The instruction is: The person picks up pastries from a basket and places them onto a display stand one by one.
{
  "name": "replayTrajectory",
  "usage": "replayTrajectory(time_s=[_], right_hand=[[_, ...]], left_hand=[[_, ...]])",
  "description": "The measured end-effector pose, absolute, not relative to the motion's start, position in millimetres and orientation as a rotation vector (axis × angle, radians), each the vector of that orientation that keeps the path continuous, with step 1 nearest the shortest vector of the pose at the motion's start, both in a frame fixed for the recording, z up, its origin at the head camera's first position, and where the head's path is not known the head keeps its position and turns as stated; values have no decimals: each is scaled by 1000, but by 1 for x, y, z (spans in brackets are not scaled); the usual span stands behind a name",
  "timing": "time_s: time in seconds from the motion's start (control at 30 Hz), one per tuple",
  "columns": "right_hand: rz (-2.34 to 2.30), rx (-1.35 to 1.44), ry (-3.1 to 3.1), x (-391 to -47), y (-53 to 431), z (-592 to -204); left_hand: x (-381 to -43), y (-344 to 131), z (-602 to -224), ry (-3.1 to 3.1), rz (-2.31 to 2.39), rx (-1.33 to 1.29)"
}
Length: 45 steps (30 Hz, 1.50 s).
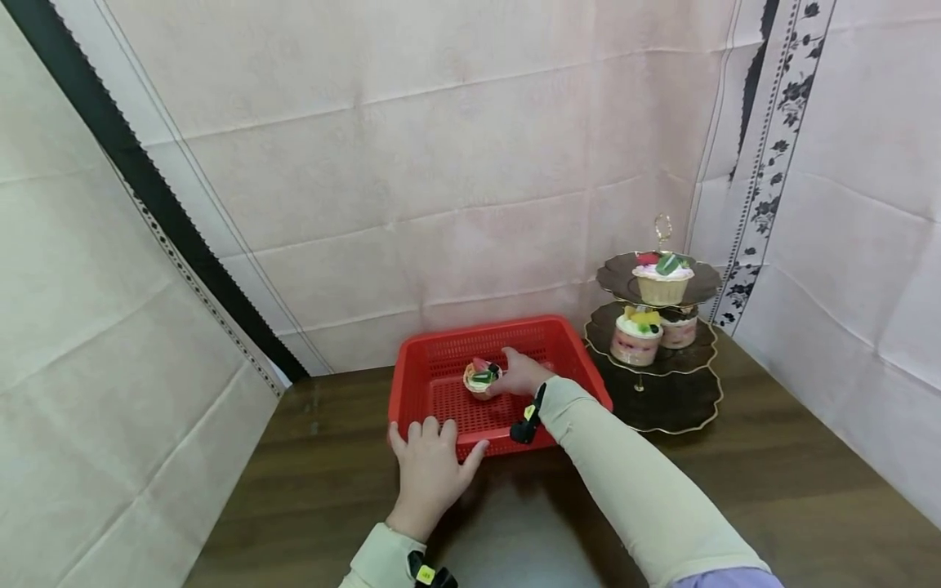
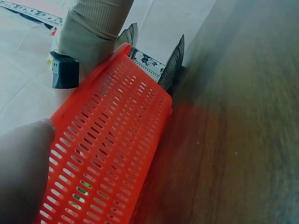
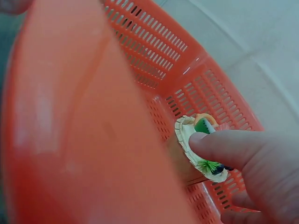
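A red perforated basket (image 1: 434, 359) (image 2: 107, 154) (image 3: 154, 56) stands on the dark wooden table (image 1: 772, 482). Inside it sits a small cupcake (image 1: 481, 379) (image 3: 201, 154) topped with cream and fruit. My right hand (image 1: 520, 374) (image 3: 243, 163) reaches into the basket and grips this cupcake, thumb across its top. My left hand (image 1: 430, 465) lies on the basket's near rim, fingers straight over the edge and thumb against the front wall. In the left wrist view a thumb (image 2: 21, 172) presses the basket's outer wall.
A three-tier dark cake stand (image 1: 657, 343) with gold edging stands right of the basket, close to it. One cupcake (image 1: 662, 279) sits on its top tier, two more (image 1: 636, 335) on the middle tier. Pink cloth walls close in behind and on both sides.
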State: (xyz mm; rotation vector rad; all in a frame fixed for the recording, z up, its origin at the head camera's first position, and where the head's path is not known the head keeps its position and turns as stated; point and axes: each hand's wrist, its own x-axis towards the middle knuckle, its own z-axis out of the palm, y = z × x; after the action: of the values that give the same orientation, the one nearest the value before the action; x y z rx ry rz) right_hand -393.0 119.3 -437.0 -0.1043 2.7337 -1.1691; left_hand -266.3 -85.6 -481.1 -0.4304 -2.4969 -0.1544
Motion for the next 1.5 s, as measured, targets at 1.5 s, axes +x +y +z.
replayTrajectory(time_s=[1.5], right_hand=[[-993,-238,2686,-411,107,-439]], left_hand=[[-263,-84,-481,-2490,-108,-413]])
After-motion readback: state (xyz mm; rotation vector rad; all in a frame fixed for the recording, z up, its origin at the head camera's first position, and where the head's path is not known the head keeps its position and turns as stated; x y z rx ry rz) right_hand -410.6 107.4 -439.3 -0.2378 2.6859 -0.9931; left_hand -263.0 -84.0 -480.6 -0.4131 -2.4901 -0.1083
